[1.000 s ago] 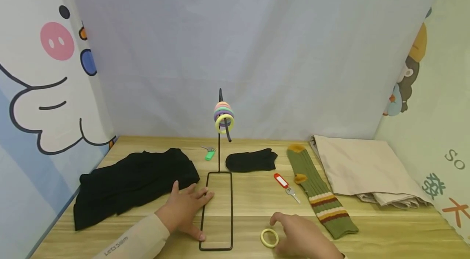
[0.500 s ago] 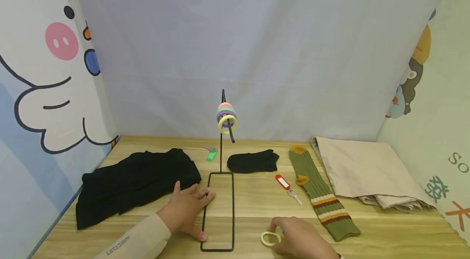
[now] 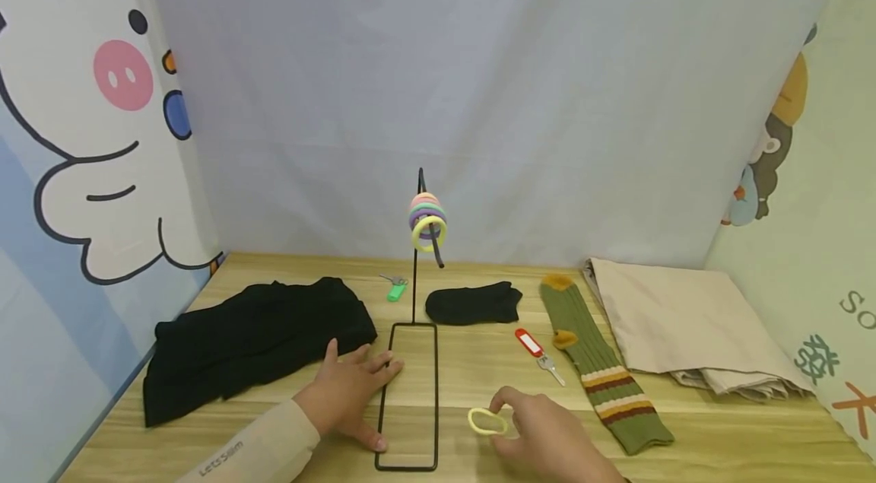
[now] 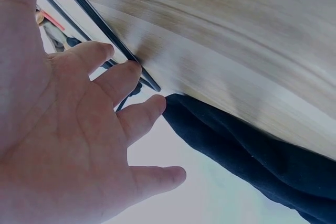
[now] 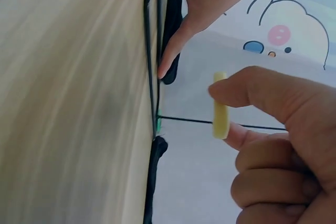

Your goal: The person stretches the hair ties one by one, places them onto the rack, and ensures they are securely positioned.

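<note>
My right hand [image 3: 544, 433] pinches a yellow hair tie [image 3: 487, 422] between thumb and index finger, tilted and raised off the table; the right wrist view shows the hair tie [image 5: 220, 106] edge-on. With fingers spread straight, my left hand [image 3: 349, 395] rests on the left side of the black wire stand's base [image 3: 436, 399]. On the stand's upper arm hang several pastel hair ties [image 3: 427, 209], a yellow one [image 3: 429, 234] foremost. In the left wrist view the fingertips of the left hand [image 4: 79, 114] touch the base's rod [image 4: 97, 17].
Black folded cloth [image 3: 253, 338] lies left of the stand, with a green-tagged key [image 3: 397, 289] behind. To the right are a black sock [image 3: 474, 303], a red-tagged key [image 3: 537, 354], a striped green sock [image 3: 605, 365] and beige folded cloth [image 3: 684, 316].
The yellow hair tie has been pinched, tipped up and lifted from the table, moving slightly left with my right hand. The left hand stays on the base. The head view has shifted slightly.
</note>
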{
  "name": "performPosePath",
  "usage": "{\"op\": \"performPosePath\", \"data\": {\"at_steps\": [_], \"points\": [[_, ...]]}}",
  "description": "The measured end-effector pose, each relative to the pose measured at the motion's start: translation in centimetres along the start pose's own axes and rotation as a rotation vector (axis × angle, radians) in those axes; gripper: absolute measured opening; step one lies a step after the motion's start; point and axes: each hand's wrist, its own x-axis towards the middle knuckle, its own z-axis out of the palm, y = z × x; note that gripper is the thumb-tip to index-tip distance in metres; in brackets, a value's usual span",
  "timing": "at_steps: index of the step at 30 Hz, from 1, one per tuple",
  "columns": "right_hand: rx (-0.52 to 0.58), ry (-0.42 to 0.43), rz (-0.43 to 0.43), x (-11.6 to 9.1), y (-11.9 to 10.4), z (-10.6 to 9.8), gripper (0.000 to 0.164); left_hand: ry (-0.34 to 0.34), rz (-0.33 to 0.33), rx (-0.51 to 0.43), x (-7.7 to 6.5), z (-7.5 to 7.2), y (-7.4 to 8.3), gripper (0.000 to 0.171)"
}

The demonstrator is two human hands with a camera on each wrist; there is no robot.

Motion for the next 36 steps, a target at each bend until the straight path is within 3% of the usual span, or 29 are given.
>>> {"op": "performPosePath", "data": {"at_steps": [7,14,25,28,36], "points": [[0.048,0.108,-0.093,-0.1,-1.7,-0.5,0.023,0.005,-0.001,-0.003,-0.1,-0.1,0.1,0.109],[0.040,0.235,-0.126,0.3,-3.8,-1.2,0.023,0.016,0.003,0.000,0.0,0.0,-0.1,0.109],[0.112,0.437,-0.217,1.1,-7.4,-2.4,0.024,0.036,0.015,0.001,0.1,0.2,-0.2,0.108],[0.113,0.518,-0.272,1.5,-8.2,-2.7,0.027,0.024,0.013,-0.010,0.0,0.1,-0.2,0.107],[0.074,0.798,-0.557,2.3,-10.1,-4.4,0.034,0.022,0.007,-0.017,-0.1,0.1,-0.1,0.108]]}}
